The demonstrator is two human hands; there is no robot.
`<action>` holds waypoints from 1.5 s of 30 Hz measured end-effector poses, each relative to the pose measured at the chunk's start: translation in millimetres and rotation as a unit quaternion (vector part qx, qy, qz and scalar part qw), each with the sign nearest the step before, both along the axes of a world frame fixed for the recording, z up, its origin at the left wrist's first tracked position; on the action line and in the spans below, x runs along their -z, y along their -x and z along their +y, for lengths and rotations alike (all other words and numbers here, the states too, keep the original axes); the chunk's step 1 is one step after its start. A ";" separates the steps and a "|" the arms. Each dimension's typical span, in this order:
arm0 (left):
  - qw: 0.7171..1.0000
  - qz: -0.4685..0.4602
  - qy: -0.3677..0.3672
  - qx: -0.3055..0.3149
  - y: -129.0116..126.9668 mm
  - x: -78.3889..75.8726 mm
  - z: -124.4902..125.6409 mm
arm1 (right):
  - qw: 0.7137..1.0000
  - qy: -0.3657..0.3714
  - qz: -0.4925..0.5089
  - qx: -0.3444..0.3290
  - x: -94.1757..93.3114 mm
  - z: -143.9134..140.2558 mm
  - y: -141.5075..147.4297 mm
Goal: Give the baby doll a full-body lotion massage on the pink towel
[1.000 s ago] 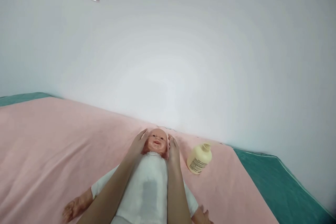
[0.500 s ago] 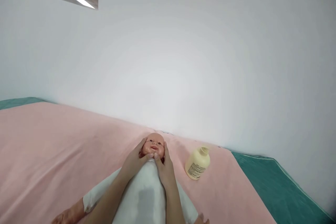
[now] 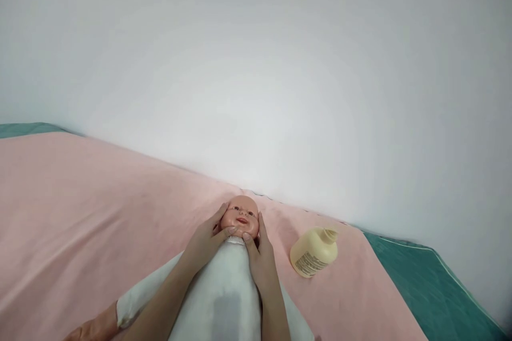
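Note:
A baby doll [image 3: 240, 217] in a white outfit lies on its back on a pink cloth [image 3: 132, 192], its head toward the wall. Cupped round one side of its head is my left hand [image 3: 208, 240], the thumb on the chin. My right hand [image 3: 261, 256] wraps the other side of the head, its thumb by the chin as well. Both forearms rest over or run above the doll's white body. To the right of my right hand stands a pale yellow bottle [image 3: 314, 251] with printed text, apart from the hands.
Behind the doll rises a plain white wall [image 3: 256, 74]. Green surface [image 3: 432, 282] shows past the pink cloth at the right, and another green strip [image 3: 32, 129] at the far left. The cloth has folds on the left side.
The view has tilted down and shifted, so the panel at the upper left has almost left the picture. Both hands keep their hold on the doll's head.

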State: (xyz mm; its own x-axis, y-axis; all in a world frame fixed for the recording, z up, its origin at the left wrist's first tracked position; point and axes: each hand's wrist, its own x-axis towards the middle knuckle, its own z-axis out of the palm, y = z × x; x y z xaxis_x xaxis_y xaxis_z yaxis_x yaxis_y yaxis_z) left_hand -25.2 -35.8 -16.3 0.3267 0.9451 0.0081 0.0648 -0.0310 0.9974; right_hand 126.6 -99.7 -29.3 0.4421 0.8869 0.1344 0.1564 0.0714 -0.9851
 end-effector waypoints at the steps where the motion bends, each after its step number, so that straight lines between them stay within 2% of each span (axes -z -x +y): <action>1: 1.000 0.006 0.000 0.004 0.6 -2.1 -0.2 | 1.000 -0.002 -0.006 -0.004 0.6 -0.1 -1.1; 5: 0.999 0.037 -0.010 0.024 3.1 -4.3 1.1 | 0.999 0.002 -0.026 -0.028 -1.7 -2.9 -5.2; 10: 0.998 0.033 -0.026 0.036 5.6 4.3 5.0 | 0.998 0.028 -0.035 -0.045 -9.4 -8.5 -8.3; 18: 0.995 0.073 -0.035 0.055 8.0 4.6 3.7 | 0.997 0.052 -0.044 -0.036 -12.4 -7.6 -1.0; 25: 0.999 0.009 -0.028 0.034 -5.1 16.9 4.2 | 0.999 0.021 -0.032 -0.030 -9.2 -5.7 8.6; 34: 0.997 0.063 -0.027 0.032 1.5 -1.9 2.3 | 0.997 0.027 -0.065 -0.037 -4.2 -2.7 1.4; 39: 0.989 0.117 -0.068 0.060 9.4 -0.6 8.1 | 0.996 0.048 -0.064 -0.046 -9.4 -7.2 -0.9; 45: 0.984 0.120 -0.092 0.094 13.9 1.0 9.9 | 0.995 0.068 -0.045 -0.056 -16.4 -10.1 0.4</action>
